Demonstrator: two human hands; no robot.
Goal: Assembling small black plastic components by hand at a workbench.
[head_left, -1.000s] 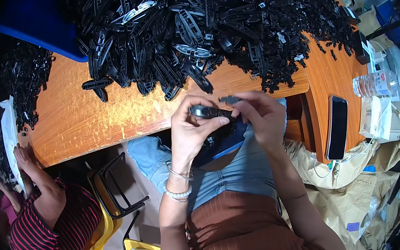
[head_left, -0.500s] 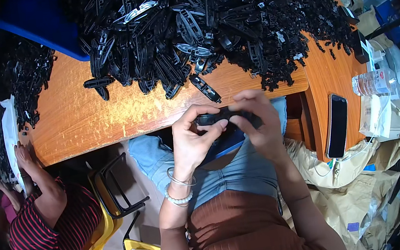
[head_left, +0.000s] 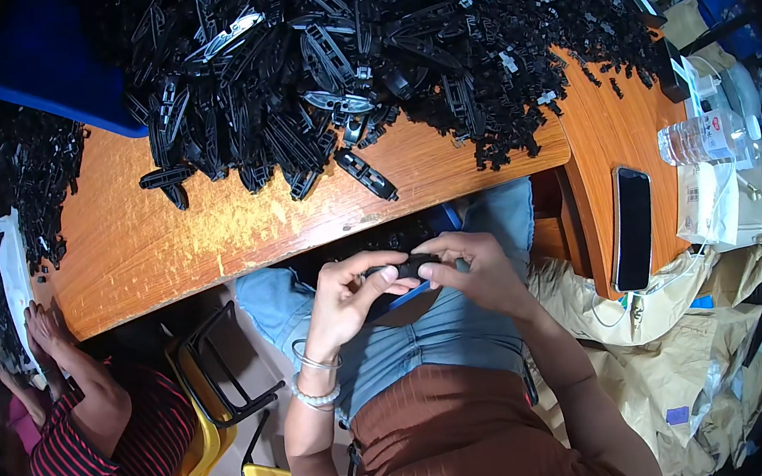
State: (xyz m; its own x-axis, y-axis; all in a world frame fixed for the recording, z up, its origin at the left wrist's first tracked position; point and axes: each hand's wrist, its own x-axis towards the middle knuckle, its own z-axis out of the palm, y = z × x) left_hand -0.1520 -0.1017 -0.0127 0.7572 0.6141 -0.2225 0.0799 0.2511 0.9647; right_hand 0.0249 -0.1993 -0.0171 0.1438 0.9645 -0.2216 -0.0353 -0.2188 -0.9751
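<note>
Over my lap, both hands hold one small black plastic part (head_left: pixel 416 265) between fingertips and thumbs. My left hand (head_left: pixel 348 301) pinches its left end; my right hand (head_left: pixel 479 274) grips the right end. Fingers cover much of the part, so its exact shape is hidden. Beneath the hands, a blue tray (head_left: pixel 452 217) with black parts in it rests on my lap, partly under the table edge. A single elongated black plastic piece (head_left: pixel 366 175) lies on the table just beyond my hands, in front of a large pile of black plastic parts (head_left: pixel 322 64).
The wooden table (head_left: pixel 209 231) carries a blue bin (head_left: pixel 56 69) at the far left. A phone (head_left: pixel 633 228) and a plastic water bottle (head_left: pixel 709 139) are on the right. Brown paper (head_left: pixel 627 379) lies beside me. At left, another person (head_left: pixel 105 434) sits near a folding chair (head_left: pixel 226 371).
Both hands have come down closer to my body with the black part. My right hand's raised fingers have closed onto it. The tray on my lap shows more now, and the view has shifted slightly.
</note>
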